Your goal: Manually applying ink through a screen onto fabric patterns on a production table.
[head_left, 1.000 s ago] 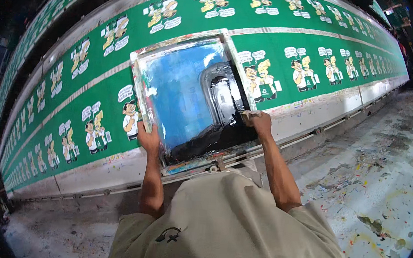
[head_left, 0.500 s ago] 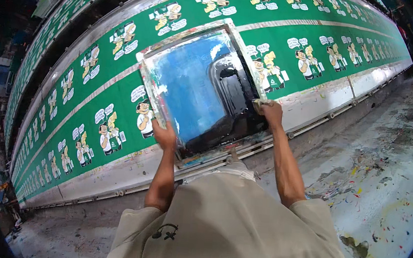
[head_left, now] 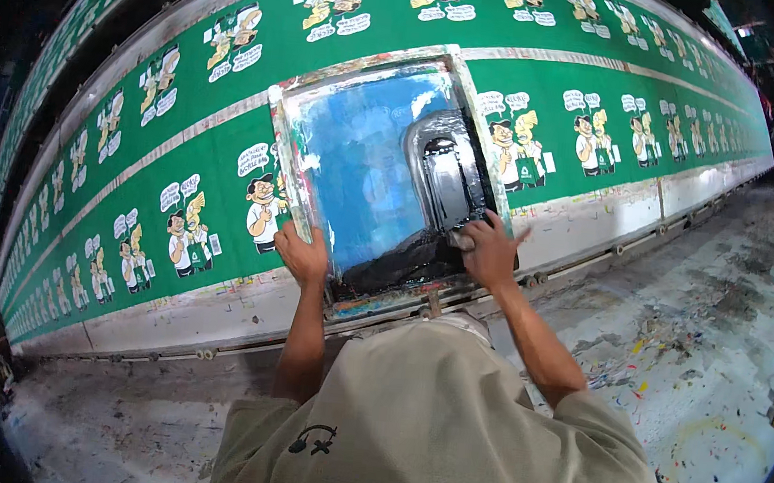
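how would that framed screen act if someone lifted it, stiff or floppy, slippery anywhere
The framed screen would probably lift as one stiff piece, since a straight-sided border surrounds its blue panel. Areas with black ink look glossy and wet, so likely slippery. Being flat and rectangular, it seems unlikely to roll.

We see the left hand (head_left: 303, 253) gripping the frame (head_left: 289, 145); just left of the right hand (head_left: 491, 254), we find black paint (head_left: 403, 266).

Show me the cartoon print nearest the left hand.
The white-shirted cartoon print beside the left hand, immediately left of the paint-smeared rectangular frame, which covers its right part; prints farther left stand uncovered.
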`<state>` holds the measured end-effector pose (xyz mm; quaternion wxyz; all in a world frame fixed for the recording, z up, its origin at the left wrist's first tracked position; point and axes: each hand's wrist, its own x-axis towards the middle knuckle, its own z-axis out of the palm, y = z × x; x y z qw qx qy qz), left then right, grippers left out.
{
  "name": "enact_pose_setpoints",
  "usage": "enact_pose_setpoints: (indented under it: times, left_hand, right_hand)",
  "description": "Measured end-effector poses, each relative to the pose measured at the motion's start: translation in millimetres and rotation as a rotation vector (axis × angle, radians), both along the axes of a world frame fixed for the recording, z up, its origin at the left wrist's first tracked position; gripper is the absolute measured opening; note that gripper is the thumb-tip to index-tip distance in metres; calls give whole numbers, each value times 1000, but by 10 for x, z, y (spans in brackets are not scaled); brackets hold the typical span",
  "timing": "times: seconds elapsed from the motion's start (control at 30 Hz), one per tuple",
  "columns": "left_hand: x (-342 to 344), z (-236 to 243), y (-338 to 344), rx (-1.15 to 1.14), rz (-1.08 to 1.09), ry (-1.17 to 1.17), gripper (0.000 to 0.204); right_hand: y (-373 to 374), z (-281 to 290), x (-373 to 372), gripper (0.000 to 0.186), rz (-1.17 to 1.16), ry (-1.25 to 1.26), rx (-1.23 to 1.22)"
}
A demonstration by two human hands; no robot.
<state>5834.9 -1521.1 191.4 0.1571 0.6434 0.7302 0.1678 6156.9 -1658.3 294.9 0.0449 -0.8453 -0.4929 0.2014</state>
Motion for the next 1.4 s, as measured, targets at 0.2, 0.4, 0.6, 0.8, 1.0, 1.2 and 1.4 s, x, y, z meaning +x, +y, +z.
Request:
enact_pose_setpoints:
  times: [0.2, 0.4, 0.6, 0.8, 1.0, 1.2, 1.4]
  left_hand:
    - [17, 64, 35, -52, -37, -27, 44]
    - [12, 61, 35, 79, -25, 74, 43]
    - [-79, -22, 83, -58, 30, -6, 42]
    - [491, 193, 86, -64, 29, -441, 25]
    - [2074, -106, -129, -67, 10, -448, 39]
    - [2669, 100, -654, -43, 56, -384, 45]
    - [2801, -10, -600, 41, -44, -35, 44]
  right_hand:
    - [1652, -316, 679, 32, 369, -25, -55]
    - [296, -722, 277, 28, 351, -51, 247]
    - [-20, -320, 411, 20, 294, 99, 54]
    - [-265, -964, 1287, 33, -650, 648, 197]
    - [-355, -1285, 2955, 36, -653, 575, 329]
    - [-589, -543, 3289, 41, -565, 512, 194]
    - [-998, -927, 3328, 72, -674, 508, 403]
